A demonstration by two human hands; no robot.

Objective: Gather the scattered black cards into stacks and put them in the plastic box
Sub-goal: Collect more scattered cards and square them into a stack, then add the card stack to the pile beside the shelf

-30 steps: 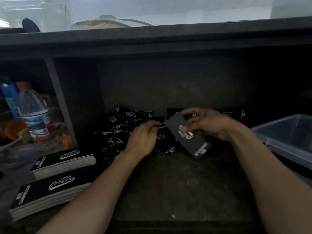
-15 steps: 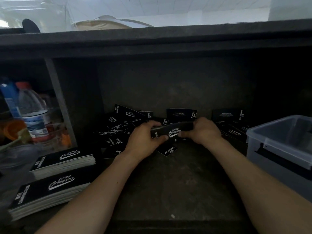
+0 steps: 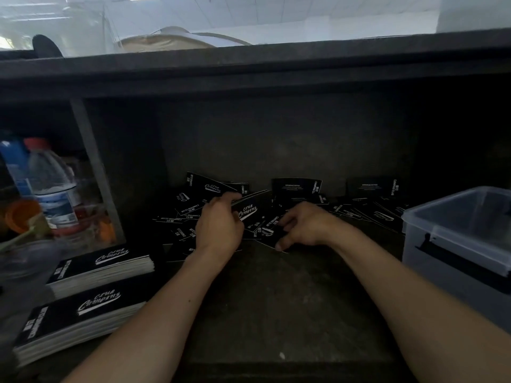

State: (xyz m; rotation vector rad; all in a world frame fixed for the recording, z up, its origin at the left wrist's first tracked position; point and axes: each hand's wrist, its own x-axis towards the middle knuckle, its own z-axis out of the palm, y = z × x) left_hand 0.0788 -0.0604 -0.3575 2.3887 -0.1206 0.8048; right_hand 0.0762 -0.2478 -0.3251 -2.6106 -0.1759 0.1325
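Early: left hand [image 3: 218,229] grips thin bundle [image 3: 248,210], right hand [image 3: 305,228] pinches loose card [image 3: 269,235]; scattered cards [image 3: 373,214] surround both, finished stacks [image 3: 96,268] leftward not in plastic box [image 3: 448,244].

We read "Club Camping" in white script on the card [image 3: 247,212] that the left hand [image 3: 218,230] grips. The same script tops the near stack [image 3: 83,313] and the far stack [image 3: 102,261], well left of that hand. Just left of it, a loose card [image 3: 169,219] says "CAMPING CLUB". The second card [image 3: 269,234], pinched by the right hand [image 3: 304,228], shows only a scrap of script. Beyond that hand, a leaning card [image 3: 296,186] reads "DRINK&COFFEE", we think. We cannot read the bottle [image 3: 52,186] label.
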